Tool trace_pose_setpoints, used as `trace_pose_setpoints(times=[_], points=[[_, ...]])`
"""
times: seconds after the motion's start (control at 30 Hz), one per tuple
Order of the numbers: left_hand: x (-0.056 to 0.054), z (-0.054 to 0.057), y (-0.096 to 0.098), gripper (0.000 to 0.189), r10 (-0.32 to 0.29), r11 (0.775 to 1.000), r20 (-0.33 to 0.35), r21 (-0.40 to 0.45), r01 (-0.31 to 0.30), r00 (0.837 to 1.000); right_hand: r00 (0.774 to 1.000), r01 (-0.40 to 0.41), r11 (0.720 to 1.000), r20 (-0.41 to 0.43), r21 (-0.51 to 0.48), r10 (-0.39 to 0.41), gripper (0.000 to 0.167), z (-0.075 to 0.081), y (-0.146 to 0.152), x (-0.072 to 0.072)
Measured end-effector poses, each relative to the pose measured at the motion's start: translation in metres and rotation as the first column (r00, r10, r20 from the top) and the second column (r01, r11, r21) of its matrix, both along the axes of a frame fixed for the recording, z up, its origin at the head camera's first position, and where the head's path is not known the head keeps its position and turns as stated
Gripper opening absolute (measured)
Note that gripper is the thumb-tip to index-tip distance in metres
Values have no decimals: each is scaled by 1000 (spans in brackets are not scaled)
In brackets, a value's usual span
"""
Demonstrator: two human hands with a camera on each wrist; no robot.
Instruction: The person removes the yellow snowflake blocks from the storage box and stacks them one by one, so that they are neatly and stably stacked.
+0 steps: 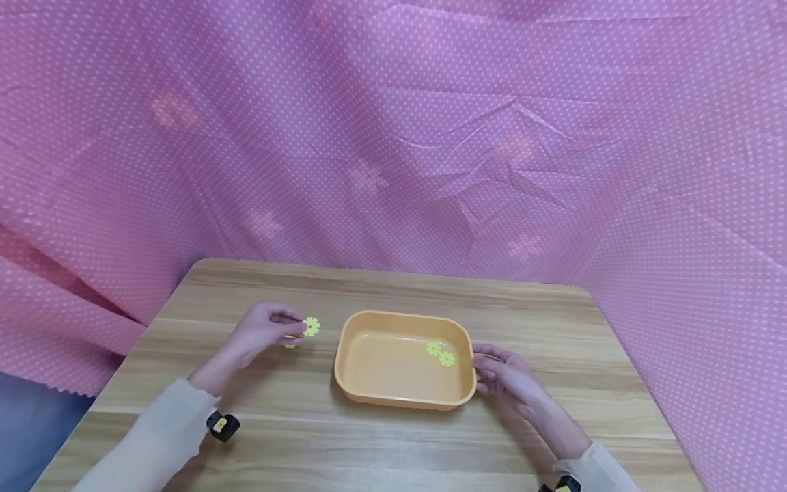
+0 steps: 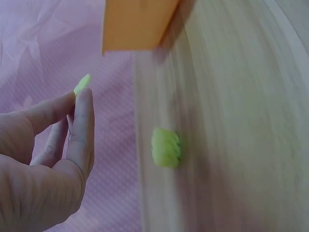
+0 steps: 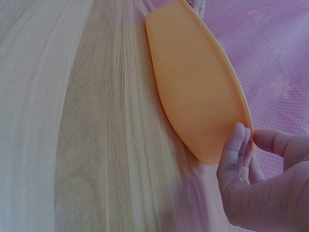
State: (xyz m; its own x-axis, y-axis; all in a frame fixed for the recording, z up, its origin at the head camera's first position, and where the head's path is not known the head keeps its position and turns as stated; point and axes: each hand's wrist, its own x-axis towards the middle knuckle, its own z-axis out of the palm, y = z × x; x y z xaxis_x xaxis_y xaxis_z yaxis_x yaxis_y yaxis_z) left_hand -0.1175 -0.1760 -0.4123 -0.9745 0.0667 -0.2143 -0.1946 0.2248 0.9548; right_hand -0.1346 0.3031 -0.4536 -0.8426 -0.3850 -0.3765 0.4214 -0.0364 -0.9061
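My left hand (image 1: 266,331) pinches a yellow-green notched plastic disc (image 1: 311,326) between thumb and fingertips, to the left of an orange tub (image 1: 399,403). In the left wrist view the disc (image 2: 83,83) stands edge-on above the fingertips. A short stack of such discs (image 2: 166,147) rests on the table near that hand, mostly hidden by it in the head view. Two more discs (image 1: 440,353) lie inside the tub, toward its right end. At the tub's right end, my right hand (image 1: 507,376) rests thumb and fingertips against the outer wall and rim, its fingers loosely bent.
The wooden table (image 1: 295,437) carries the tub near its middle. A pink dotted cloth (image 1: 393,137) hangs behind and along both sides, close to the table's edges. Each wrist wears a small black camera, such as the left one (image 1: 223,426).
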Motion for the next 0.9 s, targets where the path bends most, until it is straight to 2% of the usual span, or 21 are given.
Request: trace_pose_setpoints(times=[0.2, 0.43, 0.7, 0.9], points=[[3, -13, -17, 37, 19, 999, -9, 48, -19, 1000, 1000, 0, 1000, 4, -4, 0, 43, -1, 1, 0], [5, -28, -28, 38, 69, 993, 50, 88, -73, 996, 1000, -3, 1000, 3, -10, 3, 44, 0, 3, 0], [7, -45, -35, 42, 107, 990, 95, 80, -114, 990, 1000, 7, 1000, 5, -5, -7, 45, 0, 2, 2], [6, -52, -36, 42, 105, 989, 94, 95, -113, 990, 1000, 6, 1000, 6, 0, -6, 44, 0, 2, 2]])
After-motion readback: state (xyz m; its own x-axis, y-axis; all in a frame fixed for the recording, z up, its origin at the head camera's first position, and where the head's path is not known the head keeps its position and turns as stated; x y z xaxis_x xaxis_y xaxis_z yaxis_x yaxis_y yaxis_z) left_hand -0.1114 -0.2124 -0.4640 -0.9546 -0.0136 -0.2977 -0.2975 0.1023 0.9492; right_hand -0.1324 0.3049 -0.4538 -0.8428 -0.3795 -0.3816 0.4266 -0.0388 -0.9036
